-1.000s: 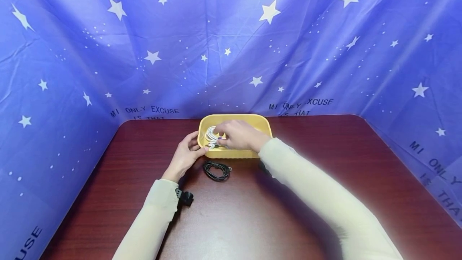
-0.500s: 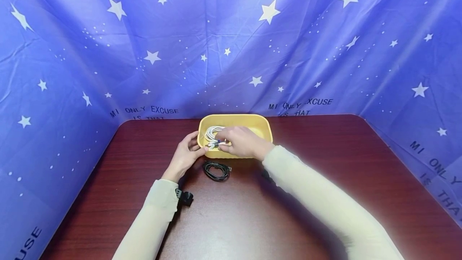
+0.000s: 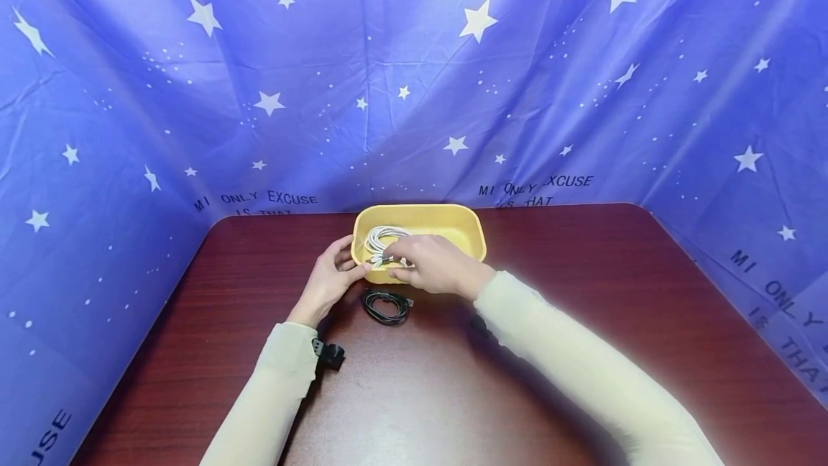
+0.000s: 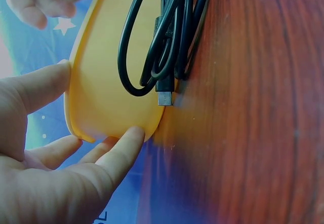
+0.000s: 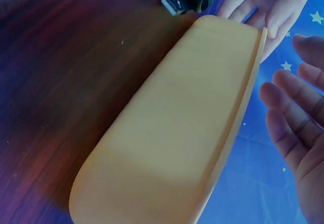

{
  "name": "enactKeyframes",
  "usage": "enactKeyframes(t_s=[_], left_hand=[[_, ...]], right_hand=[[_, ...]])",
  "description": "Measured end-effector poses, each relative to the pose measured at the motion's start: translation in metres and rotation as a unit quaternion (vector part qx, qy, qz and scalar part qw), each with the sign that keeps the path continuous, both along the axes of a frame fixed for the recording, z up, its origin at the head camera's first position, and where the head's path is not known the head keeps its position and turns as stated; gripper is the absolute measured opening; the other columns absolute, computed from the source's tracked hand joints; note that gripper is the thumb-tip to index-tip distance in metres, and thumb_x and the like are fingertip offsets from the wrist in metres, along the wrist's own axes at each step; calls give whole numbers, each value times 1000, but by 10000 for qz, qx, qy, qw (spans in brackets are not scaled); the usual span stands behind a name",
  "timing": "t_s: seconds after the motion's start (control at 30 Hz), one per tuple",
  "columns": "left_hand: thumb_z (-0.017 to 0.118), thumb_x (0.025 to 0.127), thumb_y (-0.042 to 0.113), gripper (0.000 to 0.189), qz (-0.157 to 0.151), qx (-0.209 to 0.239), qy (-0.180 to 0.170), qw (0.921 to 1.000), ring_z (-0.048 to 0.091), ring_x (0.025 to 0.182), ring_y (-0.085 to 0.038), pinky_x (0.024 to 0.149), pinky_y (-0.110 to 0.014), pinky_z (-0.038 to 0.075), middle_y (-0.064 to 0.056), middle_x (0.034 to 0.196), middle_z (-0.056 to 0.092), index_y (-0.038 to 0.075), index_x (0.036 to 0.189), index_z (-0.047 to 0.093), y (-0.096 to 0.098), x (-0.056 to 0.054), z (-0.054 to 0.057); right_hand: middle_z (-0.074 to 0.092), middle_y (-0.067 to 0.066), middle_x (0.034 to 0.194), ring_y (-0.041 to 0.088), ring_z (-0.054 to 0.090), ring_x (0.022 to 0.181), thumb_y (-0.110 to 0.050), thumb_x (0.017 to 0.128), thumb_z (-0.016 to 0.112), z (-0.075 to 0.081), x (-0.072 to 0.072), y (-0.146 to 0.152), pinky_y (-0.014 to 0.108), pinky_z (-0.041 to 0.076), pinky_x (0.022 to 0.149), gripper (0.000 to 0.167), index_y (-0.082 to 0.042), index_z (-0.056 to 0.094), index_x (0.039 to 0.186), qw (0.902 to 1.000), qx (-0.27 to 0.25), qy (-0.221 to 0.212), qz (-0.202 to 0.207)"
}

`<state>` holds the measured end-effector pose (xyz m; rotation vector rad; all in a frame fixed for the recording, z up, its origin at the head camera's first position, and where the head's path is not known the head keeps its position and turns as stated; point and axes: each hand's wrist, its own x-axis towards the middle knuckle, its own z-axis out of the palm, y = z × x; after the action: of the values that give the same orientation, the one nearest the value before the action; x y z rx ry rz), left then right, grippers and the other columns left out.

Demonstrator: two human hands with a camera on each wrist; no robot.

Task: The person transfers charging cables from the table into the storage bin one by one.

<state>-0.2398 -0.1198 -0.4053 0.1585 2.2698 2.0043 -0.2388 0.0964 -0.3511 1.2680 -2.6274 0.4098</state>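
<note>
A yellow plastic bin [image 3: 446, 216] stands at the back of the table. My left hand [image 3: 323, 280] holds its left end, thumb on the front rim and fingers against the side; the left wrist view shows the fingertips on the yellow wall [image 4: 106, 87]. Inside, at the left, lies a coiled white cable [image 3: 380, 236] with its plug ends near the front wall. My right hand [image 3: 440, 263] hovers over the front rim, partly covering the cable. In the right wrist view its fingers [image 5: 291, 100] are loosely bent and hold nothing. A coiled black USB cable [image 3: 386, 308] lies before the bin.
The reddish-brown wooden table [image 3: 414, 394] has rounded back corners. A blue curtain [image 3: 323, 56] with white stars hangs behind it and along both sides. A black wrist camera [image 3: 333, 356] sits by my left cuff.
My right hand has drawn back from inside the bin toward its front rim, uncovering more of the white cable. My left hand and the black cable stay in place.
</note>
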Motion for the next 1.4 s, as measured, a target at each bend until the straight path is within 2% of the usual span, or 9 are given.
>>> enactKeyframes(t_s=[0.1,0.33,0.5,0.67,0.87,1.07,1.4], left_hand=[[68,86,-1,71,-30,7,5,10000,50,124,-34,96,-35,47,-26,135,48,4,147,32,-1,0,-1],[69,86,0,71,72,-82,-80,9999,51,123,-33,93,-32,48,-25,134,49,5,147,32,-6,3,-5],[69,85,1,72,44,-96,-60,9999,52,123,-32,94,-33,48,-24,134,50,5,147,33,-6,2,-4],[70,86,2,72,62,-127,-16,9999,51,123,-32,96,-36,47,-24,135,49,5,147,33,-5,0,-3],[69,86,2,72,19,-88,17,10000,50,124,-33,97,-38,45,-26,135,48,4,147,32,-4,0,-1],[70,86,3,72,24,-31,-18,10000,51,124,-33,97,-36,46,-26,135,49,5,147,33,-2,1,0],[69,85,-1,71,-41,54,66,10000,50,124,-35,92,-30,49,-27,134,48,2,146,33,-1,-1,-3]], right_hand=[[67,0,103,13,62,89,-25,88,68,-2,5,-1,34,51,81,27,-11,68,112,10000,-5,15,44],[67,-3,104,11,61,89,-32,90,65,-9,14,-4,32,51,79,30,-15,66,115,9994,305,164,-12],[67,-4,110,12,63,96,-34,90,64,-10,19,-3,35,51,83,32,-17,66,117,9990,396,131,-131],[66,-6,112,11,63,97,-34,90,64,-12,22,-3,36,52,80,34,-18,64,120,9984,513,169,-174],[67,-4,102,12,63,90,-32,89,65,-19,26,-4,35,53,74,29,-17,66,114,9975,617,335,-57],[65,-6,91,12,61,79,-30,89,66,-27,27,-7,34,52,68,25,-17,66,111,9964,740,384,-132],[63,-5,85,14,63,79,-25,86,68,-36,29,-15,35,51,65,12,-18,64,96,9932,1007,517,-281]])
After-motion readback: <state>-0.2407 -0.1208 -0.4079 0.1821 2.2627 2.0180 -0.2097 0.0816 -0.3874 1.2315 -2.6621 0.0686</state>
